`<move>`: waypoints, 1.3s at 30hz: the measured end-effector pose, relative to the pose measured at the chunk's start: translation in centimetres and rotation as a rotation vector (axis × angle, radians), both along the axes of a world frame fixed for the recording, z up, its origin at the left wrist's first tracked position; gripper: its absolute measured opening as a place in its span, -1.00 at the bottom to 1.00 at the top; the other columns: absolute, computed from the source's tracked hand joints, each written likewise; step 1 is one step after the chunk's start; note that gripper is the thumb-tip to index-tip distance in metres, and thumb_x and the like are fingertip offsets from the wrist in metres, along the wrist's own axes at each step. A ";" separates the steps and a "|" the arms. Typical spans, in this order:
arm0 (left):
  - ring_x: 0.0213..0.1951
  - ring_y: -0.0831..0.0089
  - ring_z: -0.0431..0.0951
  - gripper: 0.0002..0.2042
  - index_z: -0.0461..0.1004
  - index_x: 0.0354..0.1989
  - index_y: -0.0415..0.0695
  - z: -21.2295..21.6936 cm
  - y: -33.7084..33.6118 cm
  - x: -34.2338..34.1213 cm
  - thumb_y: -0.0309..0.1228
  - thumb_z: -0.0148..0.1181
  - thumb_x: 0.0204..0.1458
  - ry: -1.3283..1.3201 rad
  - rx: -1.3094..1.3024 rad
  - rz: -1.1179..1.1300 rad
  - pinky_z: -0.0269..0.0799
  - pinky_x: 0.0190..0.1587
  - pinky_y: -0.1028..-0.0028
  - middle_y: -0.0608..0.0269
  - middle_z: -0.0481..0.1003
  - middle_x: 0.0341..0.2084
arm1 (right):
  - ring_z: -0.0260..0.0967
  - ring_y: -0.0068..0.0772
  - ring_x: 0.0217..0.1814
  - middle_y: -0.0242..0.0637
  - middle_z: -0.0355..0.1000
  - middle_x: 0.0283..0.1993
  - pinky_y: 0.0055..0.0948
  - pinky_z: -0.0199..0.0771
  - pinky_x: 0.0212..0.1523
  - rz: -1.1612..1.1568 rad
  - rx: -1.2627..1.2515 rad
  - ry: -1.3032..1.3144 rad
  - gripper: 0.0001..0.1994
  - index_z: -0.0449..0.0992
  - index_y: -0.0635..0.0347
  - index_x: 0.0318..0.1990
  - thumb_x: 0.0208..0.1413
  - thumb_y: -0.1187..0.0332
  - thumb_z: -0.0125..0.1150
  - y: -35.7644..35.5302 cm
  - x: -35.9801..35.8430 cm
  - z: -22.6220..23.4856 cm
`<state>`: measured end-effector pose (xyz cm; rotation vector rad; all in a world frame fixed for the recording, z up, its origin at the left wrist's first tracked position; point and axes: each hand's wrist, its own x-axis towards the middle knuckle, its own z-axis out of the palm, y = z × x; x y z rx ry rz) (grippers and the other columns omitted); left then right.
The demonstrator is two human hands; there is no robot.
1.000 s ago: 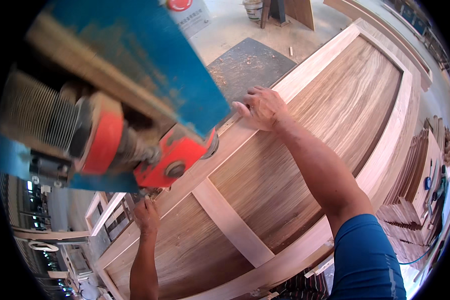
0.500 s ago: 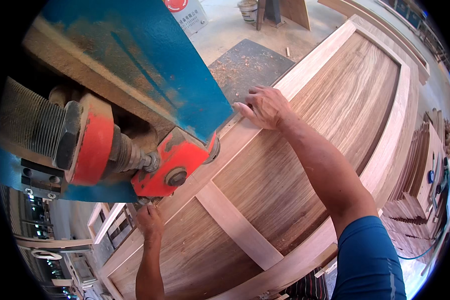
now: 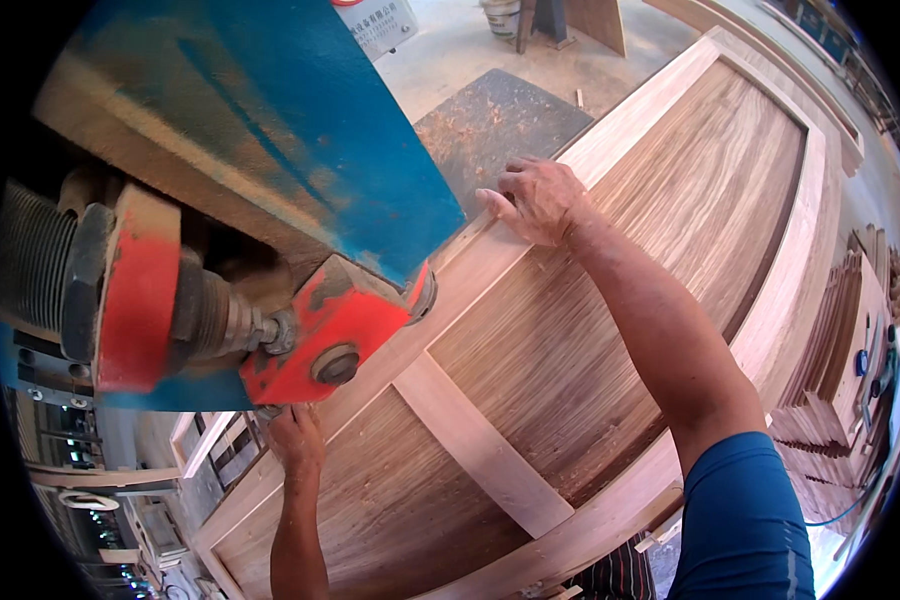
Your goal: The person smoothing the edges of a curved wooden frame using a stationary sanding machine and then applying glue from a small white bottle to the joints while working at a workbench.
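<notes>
Head view: right hand [image 3: 537, 197] flat, fingers spread, on door panel [image 3: 610, 330] rail; left hand [image 3: 295, 437] grips edge.

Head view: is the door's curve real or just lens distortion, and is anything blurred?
Head view: fisheye bends the wooden door panel toward the rim; the red-and-blue clamp press looms close and soft; both hands, right hand and left hand, look sharp in even daylight.

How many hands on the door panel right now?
2. The right hand lies flat on the far frame rail of the wooden door; the left hand grips the same rail lower left, just under the red clamp head, which partly hides its fingers.
</notes>
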<state>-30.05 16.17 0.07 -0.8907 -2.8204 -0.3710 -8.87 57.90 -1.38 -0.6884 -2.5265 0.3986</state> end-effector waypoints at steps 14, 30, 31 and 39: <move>-0.35 -0.21 0.48 -0.64 0.50 -0.45 -0.32 -2.5 -2.2 -2.0 -0.28 -0.09 0.19 0.250 -0.024 -0.190 0.31 -0.23 0.00 -0.24 0.48 -0.48 | 0.38 -0.13 0.18 -0.11 0.48 0.03 -0.18 0.32 0.24 -0.025 -0.085 -0.123 -0.47 0.68 0.10 -0.20 0.29 -0.10 -0.12 -0.4 0.1 0.7; -0.33 -0.23 0.49 -0.61 0.51 -0.43 -0.29 0.2 -1.1 1.6 -0.24 -0.12 0.23 0.101 0.087 -0.098 0.31 -0.26 0.00 -0.26 0.49 -0.45 | 0.45 -0.07 0.01 -0.11 0.52 -0.15 -0.17 0.41 0.11 -0.009 -0.114 -0.101 -0.52 0.67 0.09 -0.27 0.27 -0.06 -0.07 -1.5 0.6 2.3; -0.33 -0.24 0.49 -0.61 0.51 -0.43 -0.30 0.8 -1.3 1.9 -0.24 -0.12 0.23 0.104 0.079 -0.088 0.31 -0.26 0.00 -0.26 0.49 -0.44 | 0.45 -0.07 0.01 -0.11 0.52 -0.14 -0.17 0.41 0.11 0.005 -0.118 -0.105 -0.53 0.67 0.08 -0.26 0.28 -0.06 -0.08 -1.6 0.4 2.5; -0.28 -0.24 0.50 -0.61 0.52 -0.36 -0.30 0.3 -0.6 2.3 -0.23 -0.14 0.23 0.138 0.066 -0.260 0.32 -0.21 -0.01 -0.26 0.51 -0.38 | 0.45 -0.07 0.00 -0.12 0.52 -0.14 -0.16 0.41 0.10 -0.029 -0.064 -0.072 -0.49 0.66 0.12 -0.26 0.29 -0.08 -0.10 -1.2 0.9 1.3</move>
